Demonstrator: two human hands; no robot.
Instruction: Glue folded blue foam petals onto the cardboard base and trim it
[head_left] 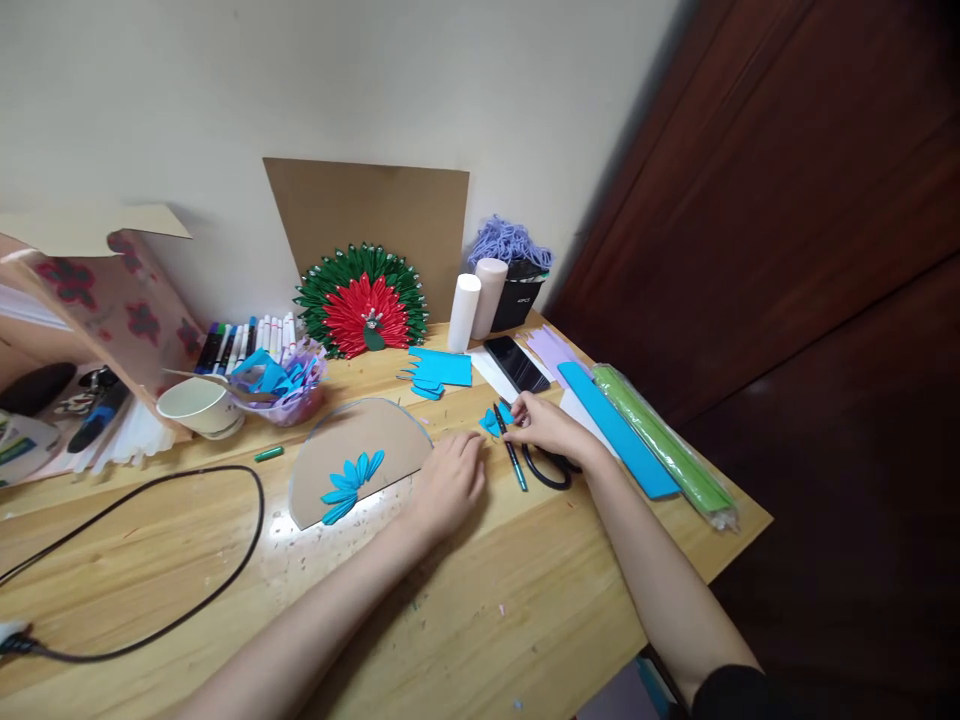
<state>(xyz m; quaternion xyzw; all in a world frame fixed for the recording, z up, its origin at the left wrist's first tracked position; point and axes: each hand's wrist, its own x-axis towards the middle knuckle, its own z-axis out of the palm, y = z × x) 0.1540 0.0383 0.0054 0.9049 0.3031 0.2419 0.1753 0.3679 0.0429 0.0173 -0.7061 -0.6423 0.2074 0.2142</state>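
Note:
A half-round piece of cardboard (pixel 352 430) lies flat on the table, with several pleated blue paper petals (pixel 352 478) fanned out at its straight edge. My left hand (pixel 450 482) rests by its right end, fingers curled in; what they hold, if anything, is hidden. To the right, my right hand (pixel 551 428) pinches at a small heap of loose blue petals (pixel 491 421), its fingertips at one of them. A dark pen with a teal end (pixel 516 460) lies just beside these fingers. Black-handled scissors (pixel 553 483) sit partly under the right hand.
Behind stand a red and green paper peacock (pixel 367 305), two bottles (pixel 465 312) and a phone (pixel 517 364). Cut blue paper (pixel 446 367) lies farther back. A bowl of scraps (pixel 289 400) and a paper cup (pixel 199 408) are left, near a black cable (pixel 259 520). Paper rolls (pixel 660 440) line the right.

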